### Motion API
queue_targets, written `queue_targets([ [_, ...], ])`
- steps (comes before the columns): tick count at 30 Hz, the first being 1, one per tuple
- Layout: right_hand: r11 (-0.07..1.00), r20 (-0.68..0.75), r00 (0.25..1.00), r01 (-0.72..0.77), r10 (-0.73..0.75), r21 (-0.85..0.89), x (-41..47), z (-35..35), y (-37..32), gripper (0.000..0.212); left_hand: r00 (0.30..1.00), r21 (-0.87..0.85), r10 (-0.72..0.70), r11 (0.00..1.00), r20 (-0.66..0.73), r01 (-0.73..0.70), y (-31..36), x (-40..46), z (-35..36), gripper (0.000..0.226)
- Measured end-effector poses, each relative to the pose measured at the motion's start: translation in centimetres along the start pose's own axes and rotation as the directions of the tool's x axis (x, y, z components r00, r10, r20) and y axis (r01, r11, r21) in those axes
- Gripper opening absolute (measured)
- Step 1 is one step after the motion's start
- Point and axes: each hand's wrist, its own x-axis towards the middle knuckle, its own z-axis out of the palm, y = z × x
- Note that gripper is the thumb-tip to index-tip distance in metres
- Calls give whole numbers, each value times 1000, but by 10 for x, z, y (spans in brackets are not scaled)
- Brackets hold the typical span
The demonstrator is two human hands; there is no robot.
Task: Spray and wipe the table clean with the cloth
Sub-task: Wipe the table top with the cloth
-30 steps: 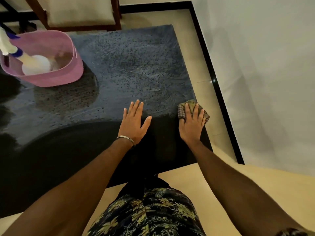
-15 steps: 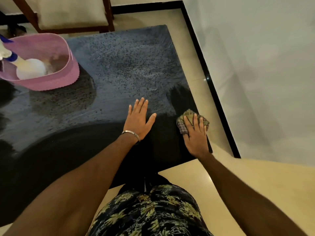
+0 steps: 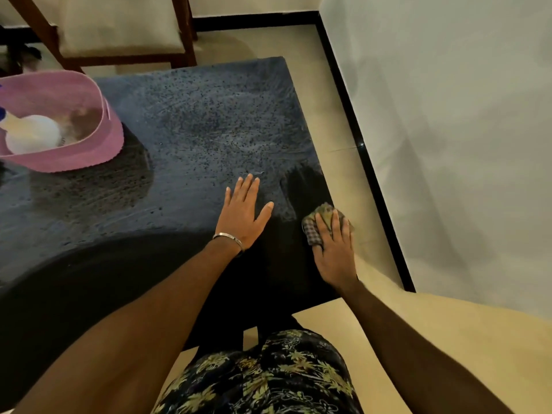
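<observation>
Both hands on table (image 3: pixel 185 138): our left hand (image 3: pixel 243 215) flat, fingers spread; right hand (image 3: pixel 334 248) presses checked cloth (image 3: pixel 313 231) w/ straight fingers near right edge. Spray bottle (image 3: pixel 31 135) in pink basket (image 3: pixel 98 150), no readable label.

Beige tiled floor (image 3: pixel 313 94) meets white wall (image 3: pixel 448 115) — wooden chair (image 3: pixel 119 28) beyond.

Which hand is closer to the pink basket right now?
The left hand. It lies flat on the black table, to the right of the pink basket with bare tabletop between. The right hand presses the checked cloth farther right, at the table's edge.
</observation>
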Motion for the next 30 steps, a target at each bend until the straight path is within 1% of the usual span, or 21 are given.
queue_targets([
  [4,994,41,993,106,-107,8,88,-28,-16,69,998,-36,-56,998,-28,55,3,18,3,70],
  [7,983,67,980,185,-185,11,159,-47,-33,68,992,-33,-98,995,-74,96,8,30,3,77],
  [10,975,85,973,219,-216,-24,214,-61,-49,68,985,-10,-135,991,-109,135,8,38,1,81],
  [13,972,85,970,232,-227,-47,238,-64,-57,69,979,6,-163,986,-122,165,5,43,-2,78],
  [16,966,58,965,257,-256,-22,210,-56,-51,69,979,0,-164,986,-118,165,1,46,-4,79],
  [19,958,-3,958,286,-286,5,131,-35,-23,67,985,-4,-135,991,-103,136,-1,51,-7,79],
  [22,972,-13,973,231,-231,35,32,-11,11,66,988,-10,-113,994,-100,113,-5,54,-9,79],
  [25,990,43,989,143,-144,4,-40,2,30,64,989,-10,-99,995,-108,99,-7,49,-9,80],
  [27,994,77,991,107,-105,-22,-56,5,31,64,990,-1,-97,995,-99,98,-11,41,-8,80],
  [30,993,68,992,112,-110,-36,-17,-4,16,65,994,9,-81,997,-76,82,-20,31,-9,79],
])
